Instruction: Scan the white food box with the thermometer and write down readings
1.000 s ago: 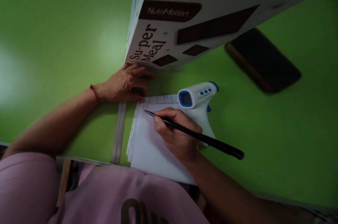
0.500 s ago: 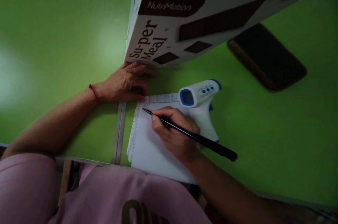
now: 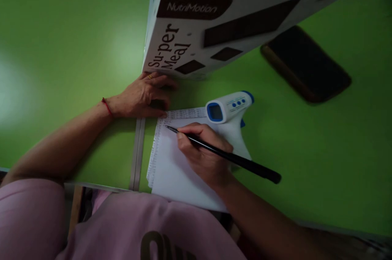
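In the head view my right hand (image 3: pixel 206 152) grips a long black pen (image 3: pixel 241 162), its tip at the upper left of a white sheet of paper (image 3: pixel 180 174). Beneath that sheet, printed or written pages (image 3: pixel 186 112) stick out along the top and left. My left hand (image 3: pixel 147 94) lies on the table with fingers apart, its thumb at the top left corner of the papers and its other fingers by the foot of the box. A white and blue infrared thermometer (image 3: pixel 229 107) rests over the right side of the papers, its handle partly behind my right hand.
A large white box (image 3: pixel 196 39) lettered "NutriMotion Su-per Meal" stands beyond the papers. To its right lies a dark, rounded rectangular case or phone (image 3: pixel 306 64). The green tabletop (image 3: pixel 76 27) has a metal seam (image 3: pixel 137 158) running left of the papers.
The pen's rear end has swung slightly up and right, while its tip stays near the same corner of the sheet. The whole view has shifted slightly. My left hand stays in place.
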Demonstrator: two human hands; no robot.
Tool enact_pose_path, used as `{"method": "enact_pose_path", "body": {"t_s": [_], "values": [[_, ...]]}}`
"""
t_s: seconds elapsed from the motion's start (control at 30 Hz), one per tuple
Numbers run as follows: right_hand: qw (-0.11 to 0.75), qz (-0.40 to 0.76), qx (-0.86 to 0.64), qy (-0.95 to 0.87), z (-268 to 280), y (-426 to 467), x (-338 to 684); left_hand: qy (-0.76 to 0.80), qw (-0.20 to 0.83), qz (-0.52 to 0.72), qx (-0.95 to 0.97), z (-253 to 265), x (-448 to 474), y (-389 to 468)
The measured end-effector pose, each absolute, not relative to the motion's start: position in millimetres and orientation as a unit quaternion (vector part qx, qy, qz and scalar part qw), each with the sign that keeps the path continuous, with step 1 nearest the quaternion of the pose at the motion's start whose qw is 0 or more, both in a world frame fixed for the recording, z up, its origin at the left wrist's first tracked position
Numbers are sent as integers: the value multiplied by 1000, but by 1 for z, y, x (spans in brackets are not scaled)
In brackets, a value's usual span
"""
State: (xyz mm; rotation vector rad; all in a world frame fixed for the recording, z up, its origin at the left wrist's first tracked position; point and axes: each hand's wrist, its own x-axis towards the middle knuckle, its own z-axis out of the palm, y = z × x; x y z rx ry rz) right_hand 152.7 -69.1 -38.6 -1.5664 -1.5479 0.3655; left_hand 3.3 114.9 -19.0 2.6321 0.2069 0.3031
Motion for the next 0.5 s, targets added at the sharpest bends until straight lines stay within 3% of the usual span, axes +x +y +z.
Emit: {"method": "enact_pose_path", "body": {"t_s": [0.5], "values": [[448,123,-616,-636,-39,-67,152,79,235,119,961,-21,3,115]]}}
